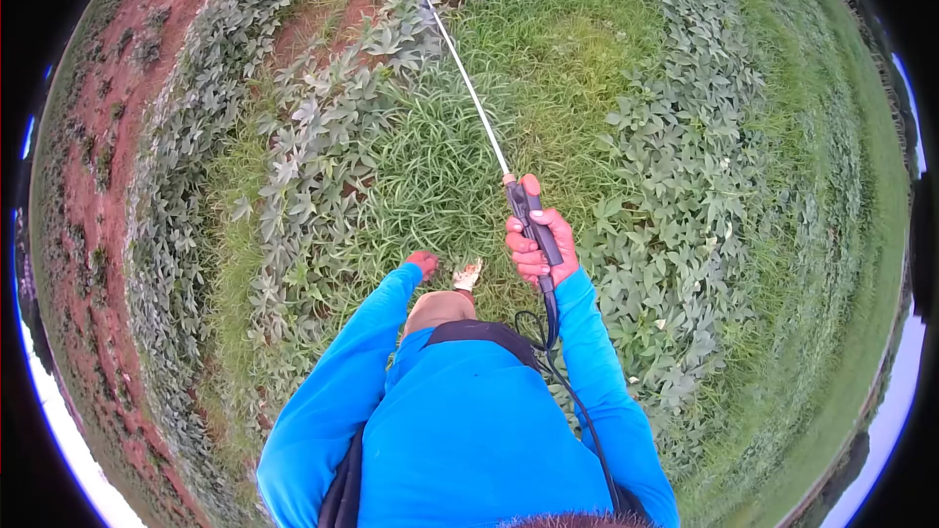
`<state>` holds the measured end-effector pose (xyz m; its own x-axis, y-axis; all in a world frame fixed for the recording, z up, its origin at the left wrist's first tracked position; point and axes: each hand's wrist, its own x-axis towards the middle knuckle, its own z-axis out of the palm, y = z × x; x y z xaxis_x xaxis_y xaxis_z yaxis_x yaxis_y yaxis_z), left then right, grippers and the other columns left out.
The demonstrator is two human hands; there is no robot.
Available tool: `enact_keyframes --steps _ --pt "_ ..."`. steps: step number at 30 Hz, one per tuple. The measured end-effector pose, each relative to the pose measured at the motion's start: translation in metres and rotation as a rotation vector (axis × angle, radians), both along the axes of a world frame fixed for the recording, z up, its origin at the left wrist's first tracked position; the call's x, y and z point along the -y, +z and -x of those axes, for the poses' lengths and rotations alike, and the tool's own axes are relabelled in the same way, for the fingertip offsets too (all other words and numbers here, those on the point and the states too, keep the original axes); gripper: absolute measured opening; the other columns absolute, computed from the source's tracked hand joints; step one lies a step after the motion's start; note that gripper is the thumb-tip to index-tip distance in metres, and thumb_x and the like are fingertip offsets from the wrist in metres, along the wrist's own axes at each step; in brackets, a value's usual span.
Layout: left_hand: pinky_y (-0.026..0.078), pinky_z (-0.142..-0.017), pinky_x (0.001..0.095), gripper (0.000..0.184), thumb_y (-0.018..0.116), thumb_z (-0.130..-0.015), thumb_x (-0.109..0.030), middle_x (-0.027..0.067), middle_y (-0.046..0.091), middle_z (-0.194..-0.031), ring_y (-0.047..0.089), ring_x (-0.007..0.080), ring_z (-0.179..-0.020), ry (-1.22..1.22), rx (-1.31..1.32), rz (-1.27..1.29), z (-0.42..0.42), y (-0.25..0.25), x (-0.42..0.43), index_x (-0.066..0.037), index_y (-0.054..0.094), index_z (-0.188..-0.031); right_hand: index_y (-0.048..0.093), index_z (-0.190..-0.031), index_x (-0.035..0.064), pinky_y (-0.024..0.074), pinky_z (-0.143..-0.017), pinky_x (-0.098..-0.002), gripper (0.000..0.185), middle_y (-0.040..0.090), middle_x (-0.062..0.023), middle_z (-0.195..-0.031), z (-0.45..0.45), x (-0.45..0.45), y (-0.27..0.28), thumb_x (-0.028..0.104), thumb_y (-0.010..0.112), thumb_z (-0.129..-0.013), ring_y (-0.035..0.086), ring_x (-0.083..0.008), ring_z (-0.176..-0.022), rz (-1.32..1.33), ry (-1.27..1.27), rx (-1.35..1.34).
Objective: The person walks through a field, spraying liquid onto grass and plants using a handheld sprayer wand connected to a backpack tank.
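My right hand (540, 241) is closed around the dark handle of a sprayer wand (473, 98). The wand's thin pale tube slants forward and left, its dark tip (427, 4) over broad-leaved plants. From the bottom of the handle a black hose (577, 399) runs back along my right side. My left hand (424, 263) hangs low beside my leg, over the grass. It shows small, with its fingers mostly hidden, and nothing can be seen in it.
Tall grass (435, 161) grows between rows of leafy crop plants (675, 176). Another leafy row (181, 205) stands to the left, beside reddish bare soil (108, 166). My foot (468, 276) is just ahead of my body, among the grass.
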<state>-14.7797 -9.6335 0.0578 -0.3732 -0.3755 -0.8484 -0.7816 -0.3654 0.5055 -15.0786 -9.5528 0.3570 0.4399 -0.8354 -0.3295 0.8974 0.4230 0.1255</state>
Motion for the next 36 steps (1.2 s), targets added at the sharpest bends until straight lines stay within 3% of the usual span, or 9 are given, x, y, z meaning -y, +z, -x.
enact_keyframes --steps 7,10,14,16,24,26,30,33,36 --pt "0.048 -0.057 0.0326 0.033 0.054 -0.078 -0.036 0.0061 0.062 -0.066 0.058 0.0188 -0.055 -0.04 0.061 0.016 0.018 0.014 0.031 -0.007 0.064 -0.088 0.047 -0.083 0.0088 0.0308 -0.031 -0.0228 0.023 0.039 0.0004 -0.058 0.031 0.032 0.015 0.031 0.052 -0.085 0.032 -0.0077 -0.039 -0.042 -0.069 -0.195" --pt "0.048 -0.06 0.0328 0.035 0.054 -0.078 -0.039 0.0082 0.063 -0.067 0.059 0.0197 -0.056 -0.039 0.043 0.078 0.026 0.018 0.034 -0.006 0.064 -0.083 0.048 -0.08 0.0099 0.0312 -0.03 -0.0226 0.023 0.04 0.0003 -0.058 0.049 0.032 0.017 0.031 0.055 -0.085 0.033 -0.0078 -0.039 -0.194 -0.116 -0.427" --pt "0.049 -0.063 0.0337 0.036 0.054 -0.078 -0.04 0.0092 0.063 -0.068 0.061 0.0203 -0.059 -0.083 0.058 0.031 0.041 0.021 0.039 -0.007 0.065 -0.086 0.048 -0.079 0.0105 0.0324 -0.03 -0.0222 0.024 0.04 0.0003 -0.057 0.071 0.022 0.007 0.031 0.058 -0.084 0.036 -0.0081 -0.04 -0.297 -0.167 -0.506" --pt "0.045 -0.047 0.0303 0.03 0.056 -0.079 -0.035 0.004 0.061 -0.069 0.055 0.0149 -0.053 -0.081 0.025 -0.014 0.045 0.003 0.039 -0.009 0.062 -0.091 0.048 -0.077 0.011 0.0332 -0.03 -0.0215 0.025 0.041 0.0004 -0.056 0.083 0.015 0.0 0.032 0.061 -0.082 0.039 -0.0085 -0.039 -0.397 -0.269 -0.592" --pt "0.046 -0.052 0.0286 0.03 0.059 -0.078 -0.035 0.0035 0.061 -0.069 0.055 0.0157 -0.056 -0.066 0.087 0.025 0.058 0.002 0.062 -0.009 0.062 -0.093 0.045 -0.074 0.0145 0.0319 -0.03 -0.0222 0.029 0.041 0.001 -0.054 0.142 0.017 -0.028 0.036 0.064 -0.079 0.037 -0.0091 -0.036 -0.611 -0.549 -0.794" --pt "0.046 -0.051 0.0296 0.032 0.057 -0.079 -0.037 0.0035 0.061 -0.069 0.056 0.0171 -0.056 0.066 0.095 -0.029 0.055 -0.017 0.067 -0.009 0.062 -0.092 0.044 -0.074 0.0151 0.0315 -0.029 -0.0223 0.03 0.041 0.0008 -0.054 0.159 0.029 -0.037 0.036 0.064 -0.08 0.037 -0.0093 -0.036 -0.635 -0.575 -0.806" --pt "0.045 -0.048 0.0308 0.031 0.057 -0.079 -0.036 0.0043 0.061 -0.068 0.056 0.0175 -0.055 -0.012 0.234 0.048 0.083 0.004 0.104 -0.008 0.061 -0.09 0.043 -0.074 0.016 0.0305 -0.029 -0.0228 0.03 0.041 0.0002 -0.054 0.199 0.06 -0.039 0.037 0.063 -0.08 0.037 -0.0098 -0.036 -0.636 -0.623 -0.83" --pt "0.043 -0.044 0.0306 0.027 0.056 -0.081 -0.032 0.0045 0.061 -0.068 0.055 0.0159 -0.052 -0.091 0.217 0.009 0.108 0.018 0.128 -0.007 0.061 -0.089 0.043 -0.076 0.0153 0.0305 -0.03 -0.0227 0.03 0.042 0.0001 -0.054 0.225 0.082 -0.048 0.037 0.064 -0.08 0.038 -0.0096 -0.037 -0.614 -0.611 -0.769" --pt "0.039 -0.039 0.0272 0.027 0.051 -0.085 -0.031 0.003 0.059 -0.066 0.051 0.0122 -0.047 0.002 0.088 -0.007 0.157 0.043 0.154 -0.007 0.06 -0.09 0.043 -0.078 0.0139 0.0303 -0.03 -0.0223 0.028 0.042 -0.0005 -0.055 0.242 0.105 -0.051 0.034 0.063 -0.08 0.037 -0.0089 -0.038 -0.524 -0.488 -0.724"
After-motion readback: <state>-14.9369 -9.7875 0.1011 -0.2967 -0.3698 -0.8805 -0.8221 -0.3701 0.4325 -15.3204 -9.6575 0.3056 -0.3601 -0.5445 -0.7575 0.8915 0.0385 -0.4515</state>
